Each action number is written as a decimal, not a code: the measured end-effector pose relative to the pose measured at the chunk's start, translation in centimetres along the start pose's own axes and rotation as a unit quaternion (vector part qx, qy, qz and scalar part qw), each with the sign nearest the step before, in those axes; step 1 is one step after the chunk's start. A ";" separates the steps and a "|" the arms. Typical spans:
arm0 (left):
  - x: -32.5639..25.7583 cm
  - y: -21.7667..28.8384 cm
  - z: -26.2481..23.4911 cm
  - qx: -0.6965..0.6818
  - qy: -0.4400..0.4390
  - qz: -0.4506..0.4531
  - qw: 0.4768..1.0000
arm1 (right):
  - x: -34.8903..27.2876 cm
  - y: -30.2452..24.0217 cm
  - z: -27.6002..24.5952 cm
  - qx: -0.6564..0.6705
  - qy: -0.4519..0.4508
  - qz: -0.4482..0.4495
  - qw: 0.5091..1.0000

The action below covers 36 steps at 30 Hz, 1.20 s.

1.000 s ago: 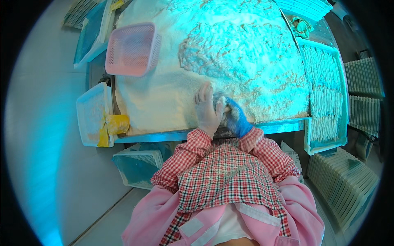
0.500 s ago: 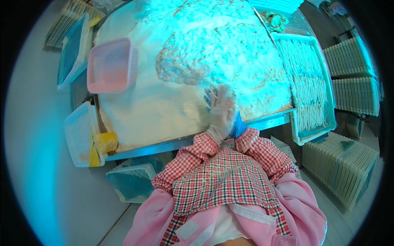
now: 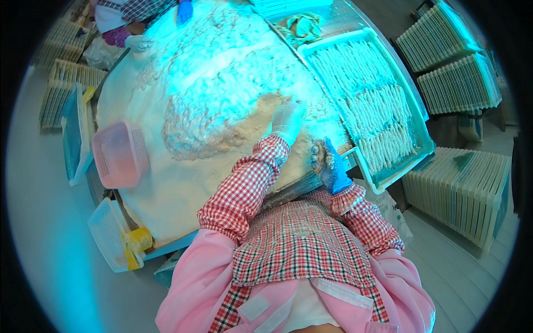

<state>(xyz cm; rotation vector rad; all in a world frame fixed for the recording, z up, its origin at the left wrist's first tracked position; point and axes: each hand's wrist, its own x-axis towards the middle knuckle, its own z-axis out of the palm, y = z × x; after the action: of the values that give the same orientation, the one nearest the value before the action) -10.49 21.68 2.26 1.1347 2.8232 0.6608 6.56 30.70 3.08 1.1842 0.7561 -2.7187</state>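
A broad table (image 3: 161, 194) is covered in pale powder, with a wide heap of wet-looking, powder-dusted pieces (image 3: 194, 130) spread over it. My left hand (image 3: 287, 121), in a whitish translucent glove, reaches forward onto the powder at the heap's right side; its fingertips are blurred against the pieces. Close to the table's near edge is my right hand (image 3: 331, 166) in a blue glove. Its fingers are curled in and crusted with powder, and what they hold, if anything, cannot be made out. Just right of it, a pale tray (image 3: 363, 166) carries rows of coated strips (image 3: 363, 100).
A pink basket (image 3: 119, 155) sits on the table's left side. Beyond it, a co-worker's white-gloved hand (image 3: 140, 43) and blue-gloved hand (image 3: 184, 12) are at the far left. Stacked trays (image 3: 455, 194) stand at right. A cloth (image 3: 302, 28) lies behind the filled tray.
My hands were together at the near edge; now they are apart, the left farther forward, the right curled beside the tray. The view has shifted right, and a co-worker shows at far left.
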 end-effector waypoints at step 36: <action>-8.3 7.7 -0.7 -0.159 0.148 -0.073 0.973 | 1.1 4.0 3.3 0.186 -0.216 -0.111 0.952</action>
<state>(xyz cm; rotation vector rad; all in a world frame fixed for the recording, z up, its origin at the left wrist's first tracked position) 0.48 20.80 4.89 0.8264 2.8426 1.3085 4.60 25.79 2.58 0.5185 0.3431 -3.2402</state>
